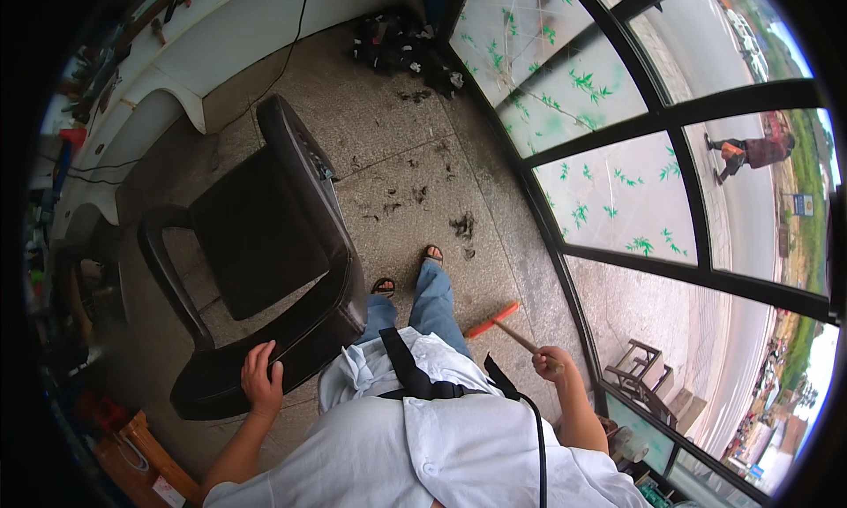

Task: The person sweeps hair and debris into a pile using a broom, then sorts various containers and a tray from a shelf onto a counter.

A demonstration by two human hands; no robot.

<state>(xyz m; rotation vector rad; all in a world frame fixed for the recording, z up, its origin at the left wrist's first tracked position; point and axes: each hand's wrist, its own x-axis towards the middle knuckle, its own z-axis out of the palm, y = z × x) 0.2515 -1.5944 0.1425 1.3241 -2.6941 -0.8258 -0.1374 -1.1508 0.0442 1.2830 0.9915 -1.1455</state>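
Observation:
My right hand [550,364] is closed around the wooden handle of a broom [491,320], whose orange head rests on the speckled floor to the right of my feet. My left hand [262,379] lies on the top of the backrest of a black salon chair [265,233], fingers slightly apart, gripping nothing that I can make out. Dark hair clippings [462,226] lie in small tufts on the floor ahead of my feet. A larger dark heap [397,44] mixed with crumpled white scraps sits in the far corner by the glass.
A white counter [165,64] bearing tools runs along the left, with a black cord hanging to the floor. Black-framed glass panels [615,190] with green leaf patterns stand at the right. Outside are a wooden stool [635,369] and a person walking. An orange-brown box [142,458] is at lower left.

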